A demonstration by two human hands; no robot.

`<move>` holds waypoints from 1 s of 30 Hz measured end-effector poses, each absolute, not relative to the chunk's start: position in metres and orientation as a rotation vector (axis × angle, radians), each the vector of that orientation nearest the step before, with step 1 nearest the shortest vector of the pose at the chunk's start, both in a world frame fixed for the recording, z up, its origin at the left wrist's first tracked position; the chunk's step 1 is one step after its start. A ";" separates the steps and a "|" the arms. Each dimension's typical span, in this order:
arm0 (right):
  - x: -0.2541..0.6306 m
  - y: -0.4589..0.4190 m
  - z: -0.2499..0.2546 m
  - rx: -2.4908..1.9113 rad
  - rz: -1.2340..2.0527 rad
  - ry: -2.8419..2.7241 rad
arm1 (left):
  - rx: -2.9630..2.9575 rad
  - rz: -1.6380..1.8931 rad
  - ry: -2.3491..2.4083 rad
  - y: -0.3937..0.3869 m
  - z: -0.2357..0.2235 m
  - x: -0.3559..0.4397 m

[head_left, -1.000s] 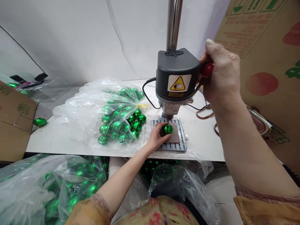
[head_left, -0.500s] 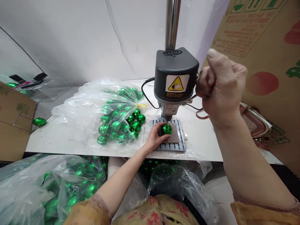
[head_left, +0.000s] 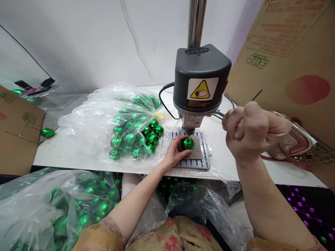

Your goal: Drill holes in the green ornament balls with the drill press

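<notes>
Left hand (head_left: 175, 151): part-open, thumb near side, fingers far side, curved around a green ball (head_left: 188, 143). Gap is about the ball's width, so the grip is on its sides. Ball sits at the fingertips, on a brown board (head_left: 198, 154) that lies on the slotted base plate (head_left: 193, 164) under the hand. Ring on one finger.

Drill bit (head_left: 188, 136) is right over the fingertips, down at the top of the ball. Can't tell if it's into the surface or only touching. Chuck and grey-black drill head (head_left: 201, 75) are directly above the left hand, hand-warning sticker facing the person. Steel column (head_left: 196, 24) rises behind, beyond both hands.

Right hand (head_left: 253, 129): closed fist, higher than the left and right of the drill head. Metal lever (head_left: 219, 113) runs from the head into the fist; grip end is hidden by the fingers.

Left of the left hand: clear bag (head_left: 89, 118) of green balls, yellow tie (head_left: 159, 115) on it. Dark specks on the table (head_left: 227, 160) around the plate. Beyond the right wrist: handbag (head_left: 294, 139), with a tall carton (head_left: 272, 69) behind. Below and left of the left forearm: another bag (head_left: 31, 209) of green balls.
</notes>
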State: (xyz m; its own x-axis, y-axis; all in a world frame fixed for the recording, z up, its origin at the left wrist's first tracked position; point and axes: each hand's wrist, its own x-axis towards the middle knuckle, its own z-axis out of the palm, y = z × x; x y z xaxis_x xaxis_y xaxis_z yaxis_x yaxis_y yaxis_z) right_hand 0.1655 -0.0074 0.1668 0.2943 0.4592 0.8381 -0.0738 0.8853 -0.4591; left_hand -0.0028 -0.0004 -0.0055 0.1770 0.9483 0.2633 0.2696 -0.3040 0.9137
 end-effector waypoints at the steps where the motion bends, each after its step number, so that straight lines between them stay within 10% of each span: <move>1: 0.166 -0.008 0.165 -0.374 0.376 -1.238 | 1.711 1.159 1.154 0.000 -0.007 -0.003; 30: 0.174 0.002 0.116 -0.146 0.100 -1.383 | 1.692 1.178 1.131 -0.002 -0.004 -0.002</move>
